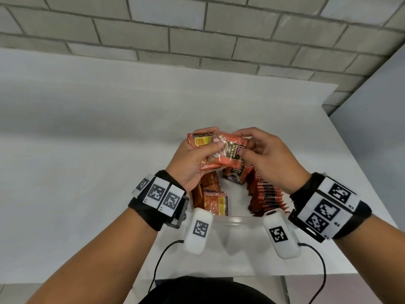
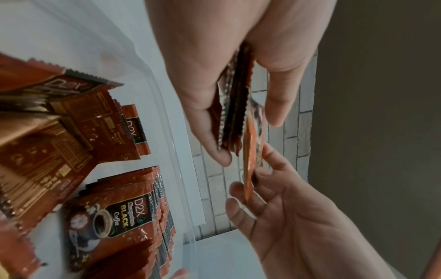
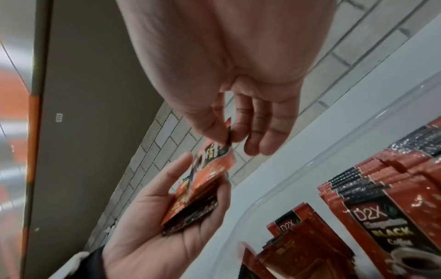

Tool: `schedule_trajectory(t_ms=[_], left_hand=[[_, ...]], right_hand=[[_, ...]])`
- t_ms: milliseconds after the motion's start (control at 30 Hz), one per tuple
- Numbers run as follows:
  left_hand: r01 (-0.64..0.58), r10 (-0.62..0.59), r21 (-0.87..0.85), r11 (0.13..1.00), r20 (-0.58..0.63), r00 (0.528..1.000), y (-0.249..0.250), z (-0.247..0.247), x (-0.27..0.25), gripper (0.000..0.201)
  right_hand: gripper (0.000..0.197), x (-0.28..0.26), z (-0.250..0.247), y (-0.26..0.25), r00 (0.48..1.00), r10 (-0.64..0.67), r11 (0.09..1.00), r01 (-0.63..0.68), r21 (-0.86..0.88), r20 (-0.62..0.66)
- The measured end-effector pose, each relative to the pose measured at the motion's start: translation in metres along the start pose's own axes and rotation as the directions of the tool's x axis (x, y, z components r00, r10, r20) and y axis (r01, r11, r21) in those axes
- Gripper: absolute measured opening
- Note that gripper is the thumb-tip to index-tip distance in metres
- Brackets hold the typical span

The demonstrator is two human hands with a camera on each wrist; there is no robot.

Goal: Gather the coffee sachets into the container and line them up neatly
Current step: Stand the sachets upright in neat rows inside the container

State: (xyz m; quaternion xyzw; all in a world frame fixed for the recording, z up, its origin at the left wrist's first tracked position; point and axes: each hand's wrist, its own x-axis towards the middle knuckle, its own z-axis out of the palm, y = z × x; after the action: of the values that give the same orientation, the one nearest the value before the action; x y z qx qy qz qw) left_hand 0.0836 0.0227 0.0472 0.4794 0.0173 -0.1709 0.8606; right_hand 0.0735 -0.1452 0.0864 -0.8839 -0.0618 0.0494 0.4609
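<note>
Above the clear container (image 1: 236,220), the left hand (image 1: 192,159) grips a small stack of coffee sachets (image 1: 201,140), while the right hand (image 1: 271,156) pinches the front sachet (image 1: 228,153). From the left wrist, the stack sits edge-on between thumb and fingers. From the right wrist, more sachets (image 3: 391,203) stand in a row inside the container.

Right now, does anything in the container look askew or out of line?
Yes. On the container's right side a row of sachets stands neatly on edge, but the left-side sachets lie loose at mixed angles. The left hand holds a small stack; the right hand pinches its top sachet.
</note>
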Motion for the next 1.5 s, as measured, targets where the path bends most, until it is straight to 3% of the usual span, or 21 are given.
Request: schedule_trajectory(t_ms=[100,200,300,367,433,533,600,867,1300,1500], left_hand=[[-0.018,0.019,0.018,1.000,-0.007,1.000,0.003,-0.004,0.002,0.043],[-0.082,0.082,-0.008,0.997,-0.030,0.996,0.003,-0.006,0.003,0.048],[-0.094,0.093,-0.014,0.996,-0.032,0.995,0.005,-0.010,0.003,0.049],[-0.087,0.087,0.004,0.996,-0.075,0.993,0.009,-0.017,0.004,0.044],[-0.076,0.077,0.012,0.997,-0.172,0.982,0.015,-0.028,0.006,0.034],[-0.039,0.039,0.004,0.999,-0.261,0.965,0.018,-0.043,0.009,0.024],[-0.009,0.011,0.009,1.000,-0.270,0.963,0.015,-0.047,0.009,0.021],[-0.001,-0.011,-0.039,0.999,-0.297,0.955,0.010,-0.050,0.009,0.019],[0.000,-0.026,-0.081,0.997,-0.316,0.948,0.010,-0.055,0.007,0.017],[0.004,-0.028,-0.079,0.997,-0.313,0.949,0.010,-0.055,0.007,0.016]], right_hand=[[0.041,0.007,0.000,-0.005,0.999,0.021,0.999,-0.023,0.048,0.035],[0.044,0.010,0.001,-0.005,0.980,0.166,0.957,-0.186,0.222,0.106],[0.025,0.016,-0.005,-0.004,0.967,0.194,0.941,-0.231,0.246,0.166],[0.014,0.024,-0.015,-0.002,0.980,0.160,0.972,-0.177,0.157,0.115],[0.013,0.033,-0.025,0.004,0.987,0.136,0.985,-0.126,-0.120,0.086],[0.009,0.040,-0.022,0.019,0.961,0.203,0.842,-0.074,-0.534,0.187],[0.008,0.042,-0.014,0.030,0.940,0.241,0.752,-0.025,-0.658,0.240],[0.012,0.049,0.006,0.047,0.914,0.303,0.638,0.016,-0.770,0.270],[0.020,0.049,0.015,0.046,0.899,0.236,0.375,0.265,-0.888,0.368],[0.019,0.048,0.012,0.048,0.899,0.219,0.385,0.279,-0.880,0.380]])
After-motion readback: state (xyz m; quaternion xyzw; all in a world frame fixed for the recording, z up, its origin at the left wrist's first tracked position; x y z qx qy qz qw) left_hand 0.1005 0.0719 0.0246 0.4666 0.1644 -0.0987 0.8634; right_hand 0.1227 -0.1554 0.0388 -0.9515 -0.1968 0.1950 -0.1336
